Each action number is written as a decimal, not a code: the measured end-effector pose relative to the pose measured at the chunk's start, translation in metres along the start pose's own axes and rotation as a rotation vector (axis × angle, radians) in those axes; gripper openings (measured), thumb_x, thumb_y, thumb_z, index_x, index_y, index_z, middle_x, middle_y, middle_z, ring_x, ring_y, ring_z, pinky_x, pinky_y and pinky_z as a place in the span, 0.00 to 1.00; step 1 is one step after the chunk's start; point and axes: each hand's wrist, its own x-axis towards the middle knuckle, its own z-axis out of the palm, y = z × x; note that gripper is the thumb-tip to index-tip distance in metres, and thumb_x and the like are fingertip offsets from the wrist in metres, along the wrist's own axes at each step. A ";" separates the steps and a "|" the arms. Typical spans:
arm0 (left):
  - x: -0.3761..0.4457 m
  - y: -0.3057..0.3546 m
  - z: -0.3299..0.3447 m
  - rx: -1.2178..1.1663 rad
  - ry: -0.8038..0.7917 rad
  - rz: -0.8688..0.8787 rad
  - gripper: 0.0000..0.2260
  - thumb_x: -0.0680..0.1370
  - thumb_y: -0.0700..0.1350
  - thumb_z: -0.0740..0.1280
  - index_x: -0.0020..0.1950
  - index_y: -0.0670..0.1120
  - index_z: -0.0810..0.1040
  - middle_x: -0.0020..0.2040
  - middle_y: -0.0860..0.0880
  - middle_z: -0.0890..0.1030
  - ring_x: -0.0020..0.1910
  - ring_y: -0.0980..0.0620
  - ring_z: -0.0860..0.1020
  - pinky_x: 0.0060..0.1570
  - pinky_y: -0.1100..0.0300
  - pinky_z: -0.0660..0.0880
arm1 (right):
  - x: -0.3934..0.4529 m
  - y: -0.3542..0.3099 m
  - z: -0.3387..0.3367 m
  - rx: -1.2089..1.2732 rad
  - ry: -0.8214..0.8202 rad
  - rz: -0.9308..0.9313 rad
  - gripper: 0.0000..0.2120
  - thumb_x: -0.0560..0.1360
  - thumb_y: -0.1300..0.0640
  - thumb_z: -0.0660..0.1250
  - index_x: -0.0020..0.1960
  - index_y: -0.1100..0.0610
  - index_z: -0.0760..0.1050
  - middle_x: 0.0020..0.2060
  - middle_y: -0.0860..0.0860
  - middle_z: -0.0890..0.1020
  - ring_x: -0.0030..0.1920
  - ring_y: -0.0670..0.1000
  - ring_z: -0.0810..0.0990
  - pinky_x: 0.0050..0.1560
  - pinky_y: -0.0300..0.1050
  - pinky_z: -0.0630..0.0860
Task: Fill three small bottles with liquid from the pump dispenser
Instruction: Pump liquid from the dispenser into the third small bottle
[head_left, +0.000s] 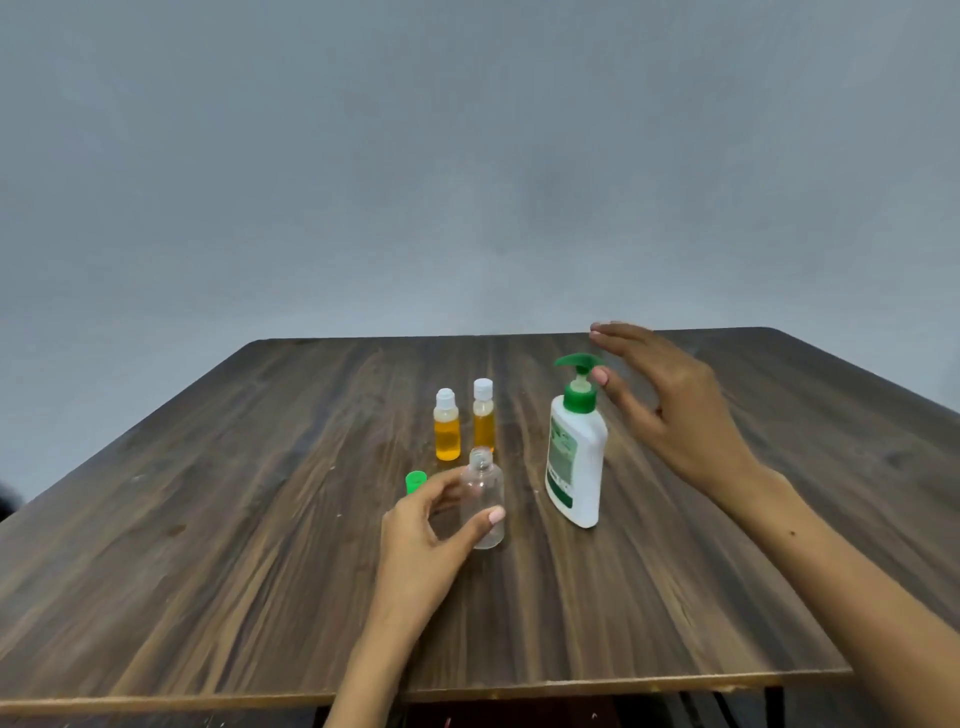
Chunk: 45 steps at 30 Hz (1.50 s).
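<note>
Head view: left hand (423, 525) grasps an empty clear bottle (485, 501); two capped bottles of orange liquid (448, 426) stand beyond it; right hand (670, 410), fingers released, hovers beside the pump dispenser (575, 447).

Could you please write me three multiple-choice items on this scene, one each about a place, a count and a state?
1. Where does the green cap lie?
A. on the pump dispenser's right
B. on the table, just left of the clear bottle
C. on a yellow bottle

2. How many capped bottles hold yellow liquid?
A. one
B. two
C. three

3. What state is the clear bottle in?
A. uncapped and empty
B. capped and full
C. lying on its side

Answers:
1 B: it sits on the table behind the left hand.
2 B: a shorter yellow bottle and a taller yellow bottle, both white-capped.
3 A: its neck is open and it looks see-through.
</note>
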 end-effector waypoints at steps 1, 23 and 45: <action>0.009 0.006 0.007 -0.015 -0.007 0.023 0.17 0.69 0.44 0.78 0.56 0.51 0.82 0.49 0.57 0.85 0.51 0.61 0.82 0.54 0.67 0.77 | 0.001 0.006 0.001 -0.002 -0.046 0.021 0.19 0.79 0.49 0.60 0.65 0.58 0.74 0.64 0.49 0.75 0.67 0.46 0.70 0.65 0.49 0.69; 0.072 0.024 0.042 -0.148 0.014 0.213 0.20 0.64 0.53 0.78 0.54 0.50 0.83 0.47 0.58 0.85 0.50 0.61 0.82 0.49 0.70 0.76 | 0.007 0.004 0.013 -0.009 -0.336 0.033 0.38 0.75 0.30 0.39 0.75 0.53 0.58 0.74 0.45 0.61 0.73 0.39 0.57 0.74 0.47 0.53; 0.069 0.025 0.042 -0.144 0.042 0.212 0.19 0.64 0.56 0.76 0.52 0.55 0.81 0.46 0.60 0.84 0.49 0.63 0.82 0.47 0.72 0.76 | 0.010 0.002 0.023 -0.215 -0.364 -0.012 0.40 0.76 0.30 0.37 0.75 0.57 0.57 0.74 0.48 0.58 0.74 0.43 0.54 0.74 0.43 0.49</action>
